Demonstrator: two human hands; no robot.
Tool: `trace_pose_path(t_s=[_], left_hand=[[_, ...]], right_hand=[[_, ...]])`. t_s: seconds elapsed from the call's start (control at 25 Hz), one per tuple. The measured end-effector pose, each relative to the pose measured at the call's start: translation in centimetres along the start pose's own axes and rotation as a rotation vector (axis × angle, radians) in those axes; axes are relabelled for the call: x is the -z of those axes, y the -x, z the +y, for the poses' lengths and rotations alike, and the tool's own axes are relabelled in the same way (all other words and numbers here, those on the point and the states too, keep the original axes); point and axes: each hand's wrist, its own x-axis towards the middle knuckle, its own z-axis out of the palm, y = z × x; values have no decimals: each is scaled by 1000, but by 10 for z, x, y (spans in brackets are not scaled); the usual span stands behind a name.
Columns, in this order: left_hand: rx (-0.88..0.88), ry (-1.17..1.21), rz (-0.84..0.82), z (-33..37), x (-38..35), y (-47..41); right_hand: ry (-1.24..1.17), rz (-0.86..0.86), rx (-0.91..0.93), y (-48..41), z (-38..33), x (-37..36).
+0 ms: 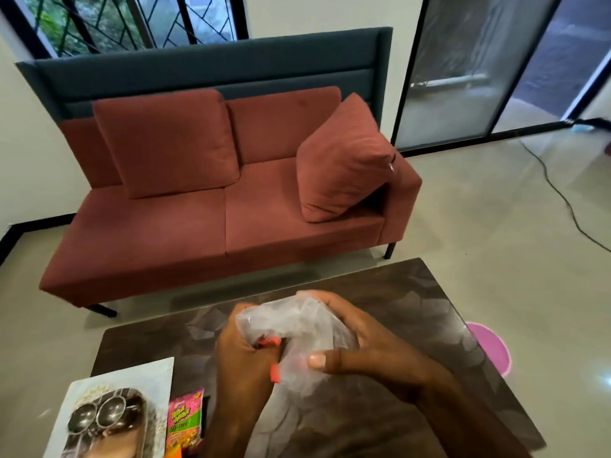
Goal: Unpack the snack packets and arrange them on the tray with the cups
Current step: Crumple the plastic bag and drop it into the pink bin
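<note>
Tray point(155, 371), near left: carrying two cups point(110, 413). Snack packet point(185, 421): lying just right of it on the tabletop point(413, 292). Left hand point(244, 358) and right hand point(367, 352): both gripping a clear bag point(297, 325) above the tabletop. Unpacking is proceeding; the next move is likely drawing out the orange contents.

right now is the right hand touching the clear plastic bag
Touching. Head view shows the right hand with thumb and fingers curled round the clear plastic bag.
</note>
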Motion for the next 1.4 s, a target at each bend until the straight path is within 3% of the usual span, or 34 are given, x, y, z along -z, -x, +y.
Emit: trace_pose_path(t_s=[0.16,0.32,0.44,0.56,0.64,0.72,0.8,0.92,1.0,1.08,1.24,1.32,1.4], left_hand=[[70,100,30,-1,-15,8],[80,57,-330,-13,3,24],[86,194,-501,-19,20,32],[38,102,-391,-16,32,30],[25,103,-327,-14,30,28],[45,198,-306,-15,29,25],[69,295,-323,-13,26,23],[200,427,-385,-10,7,19],[268,453,-428,-9,-10,14],[282,452,-493,-2,-34,11],[267,252,-610,15,-113,12],[300,144,-634,22,-157,8],[272,132,-797,29,-200,3]], right_hand=[[60,164,53,6,4,-13],[150,575,172,4,9,-35],[135,743,157,2,15,-44],[169,837,161,-1,21,-76],[127,797,169,6,25,-87],[-22,599,164,22,28,-89],[-168,438,155,42,30,-80],[-368,348,167,69,35,-52],[-421,381,162,84,41,-30],[-327,420,132,94,48,-5],[-236,405,60,107,56,46],[-200,489,39,122,55,81],[-170,585,32,141,57,119]])
